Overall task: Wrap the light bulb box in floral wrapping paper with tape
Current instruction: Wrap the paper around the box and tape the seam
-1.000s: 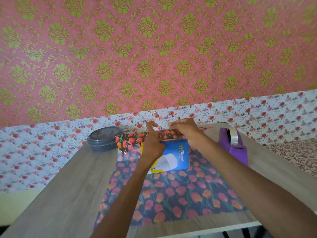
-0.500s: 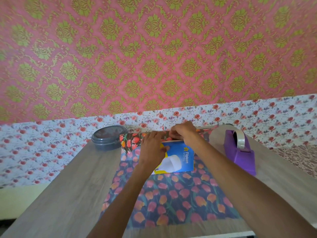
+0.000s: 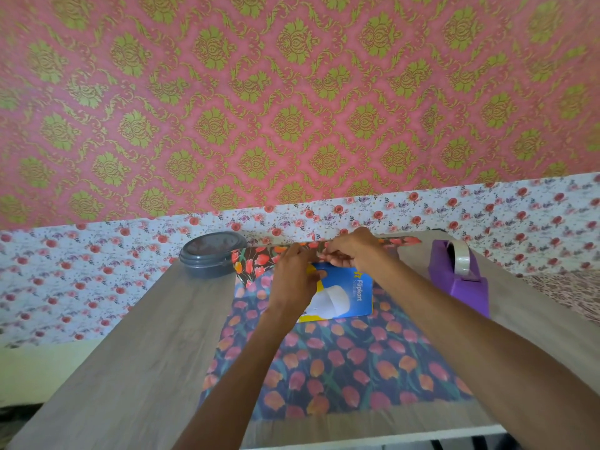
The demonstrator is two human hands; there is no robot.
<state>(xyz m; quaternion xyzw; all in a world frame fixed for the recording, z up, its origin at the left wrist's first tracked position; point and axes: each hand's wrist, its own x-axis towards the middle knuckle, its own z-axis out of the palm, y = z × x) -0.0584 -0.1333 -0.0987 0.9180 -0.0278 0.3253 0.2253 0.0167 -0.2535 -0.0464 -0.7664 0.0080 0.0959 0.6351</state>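
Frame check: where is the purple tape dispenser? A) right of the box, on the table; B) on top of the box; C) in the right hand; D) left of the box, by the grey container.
A: the tape dispenser stands on the table, right of the light bulb box, untouched.

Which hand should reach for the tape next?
Right. The tape dispenser stands on the right hand's side, while the left hand lies on the box and can likely hold the paper down.
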